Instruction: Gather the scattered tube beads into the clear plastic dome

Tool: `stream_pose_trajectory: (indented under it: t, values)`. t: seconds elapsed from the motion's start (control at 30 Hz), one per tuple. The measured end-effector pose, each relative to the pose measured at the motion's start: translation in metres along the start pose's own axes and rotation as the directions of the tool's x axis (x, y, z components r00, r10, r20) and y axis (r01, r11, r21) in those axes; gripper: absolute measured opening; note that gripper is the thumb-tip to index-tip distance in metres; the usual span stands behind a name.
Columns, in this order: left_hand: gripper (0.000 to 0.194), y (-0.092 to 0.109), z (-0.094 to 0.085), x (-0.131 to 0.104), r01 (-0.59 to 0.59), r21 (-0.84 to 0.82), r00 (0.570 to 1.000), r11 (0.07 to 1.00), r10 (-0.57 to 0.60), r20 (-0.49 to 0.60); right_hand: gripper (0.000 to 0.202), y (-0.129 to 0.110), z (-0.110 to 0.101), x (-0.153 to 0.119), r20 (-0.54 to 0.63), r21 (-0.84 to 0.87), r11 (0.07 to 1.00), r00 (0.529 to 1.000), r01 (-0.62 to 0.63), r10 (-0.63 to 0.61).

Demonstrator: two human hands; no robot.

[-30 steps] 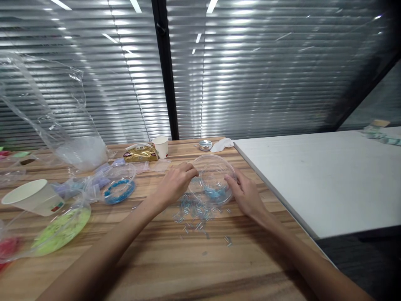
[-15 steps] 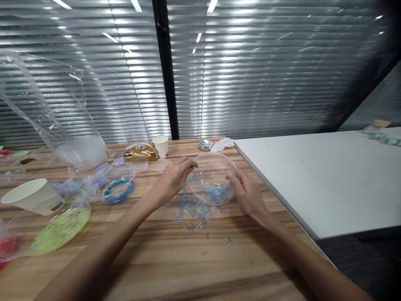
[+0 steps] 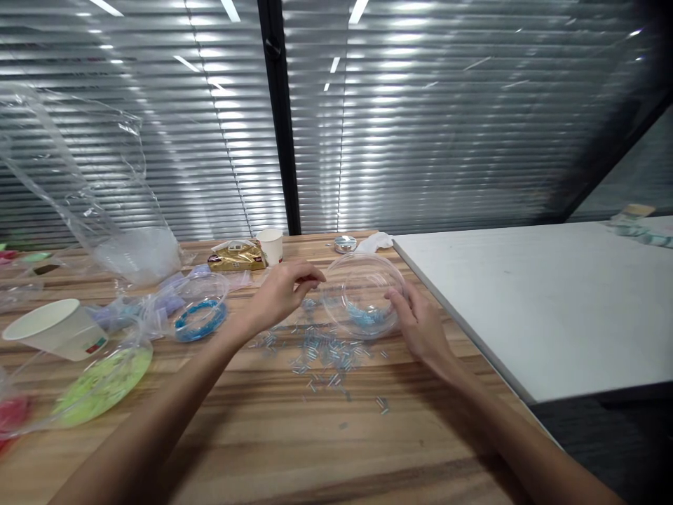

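Note:
A clear plastic bowl is tilted toward me, with small light-blue tube beads gathered in its lower part. My right hand grips the bowl's right side, thumb over the inner face. Just off the left rim is my left hand, fingers pressed together in a pinch; I cannot make out what, if anything, is between the fingertips. Below the bowl and my left hand, many loose tube beads lie scattered on the wooden table.
On the left are a clear round container with a blue bead ring, a tipped paper cup, a bag of yellow-green pieces and a tall clear bag. Behind stand a gold packet and another cup. A white tabletop adjoins on the right.
The bowl and my right hand have shifted slightly right. My left hand has drawn back a little to the left from the rim, uncovering more loose beads.

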State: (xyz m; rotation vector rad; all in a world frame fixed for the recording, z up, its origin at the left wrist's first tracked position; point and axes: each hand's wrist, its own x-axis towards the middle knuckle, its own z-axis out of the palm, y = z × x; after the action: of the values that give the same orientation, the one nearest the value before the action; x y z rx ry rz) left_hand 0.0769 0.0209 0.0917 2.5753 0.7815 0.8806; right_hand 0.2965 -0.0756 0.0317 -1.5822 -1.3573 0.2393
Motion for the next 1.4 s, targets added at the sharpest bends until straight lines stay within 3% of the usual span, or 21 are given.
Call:
stream_pose_trajectory:
  t: [0.1, 0.27, 0.37, 0.47, 0.77, 1.0, 1.07, 1.13, 1.17, 1.23, 1.27, 1.33, 1.4]
  values:
    - [0.015, -0.005, -0.01, 0.0, 0.05, 0.034, 0.981, 0.998, -0.055, 0.186, 0.037, 0.003, -0.001, 0.002, -0.054, -0.019, 1.0, 0.998, -0.013, 0.012]
    - [0.022, -0.021, -0.003, -0.006, 0.059, 0.087, 0.864, 0.994, -0.095, 0.494, 0.042, 0.005, -0.002, 0.002, -0.082, -0.011, 1.0, 0.997, -0.016, 0.015]
    - [0.024, -0.031, 0.006, -0.009, 0.063, 0.127, 0.818, 0.99, -0.124, 0.562, 0.041, 0.003, -0.001, 0.002, -0.074, 0.0, 1.0, 0.997, 0.0, 0.0]
    - [0.024, -0.034, 0.009, -0.009, 0.072, 0.153, 0.807, 0.986, -0.148, 0.572, 0.038, 0.0, 0.0, 0.001, -0.061, 0.025, 0.999, 0.998, 0.031, -0.03]
    - [0.019, -0.02, 0.004, -0.005, 0.092, 0.185, 0.851, 0.978, -0.174, 0.496, 0.032, 0.001, 0.002, -0.002, -0.056, 0.104, 0.989, 0.994, 0.101, -0.096]
    - [0.022, -0.015, 0.001, -0.005, 0.025, 0.166, 0.893, 0.986, -0.097, 0.44, 0.034, -0.002, 0.003, -0.003, -0.053, 0.115, 0.986, 0.992, 0.122, -0.116]
    - [0.018, -0.012, 0.002, -0.005, 0.011, 0.223, 0.938, 0.975, -0.087, 0.335, 0.033, -0.001, 0.003, -0.004, -0.042, 0.119, 0.986, 0.993, 0.119, -0.115]
    - [0.014, -0.008, 0.002, -0.004, 0.03, 0.271, 0.994, 0.962, -0.057, 0.092, 0.032, -0.001, 0.003, -0.004, -0.032, 0.116, 0.987, 0.993, 0.114, -0.111]
    - [0.016, -0.005, 0.003, -0.003, 0.035, 0.275, 0.999, 0.961, -0.023, -0.049, 0.032, -0.001, 0.003, -0.004, -0.028, 0.111, 0.987, 0.994, 0.112, -0.11]
    - [0.021, 0.001, 0.004, -0.003, -0.002, 0.282, 0.961, 0.959, 0.079, -0.265, 0.033, -0.002, 0.004, -0.005, -0.021, 0.098, 0.989, 0.994, 0.109, -0.107]
    - [0.021, 0.004, 0.005, -0.003, -0.047, 0.306, 0.937, 0.951, 0.148, -0.318, 0.034, -0.002, 0.004, -0.006, -0.016, 0.093, 0.99, 0.994, 0.107, -0.106]
    - [0.018, 0.012, 0.008, -0.003, -0.169, 0.395, 0.896, 0.903, 0.307, -0.321, 0.037, -0.004, 0.006, -0.008, -0.007, 0.093, 0.99, 0.994, 0.109, -0.109]
    - [0.017, 0.019, 0.013, -0.003, -0.294, 0.474, 0.863, 0.83, 0.444, -0.242, 0.04, -0.006, 0.007, -0.009, 0.001, 0.105, 0.987, 0.992, 0.123, -0.124]
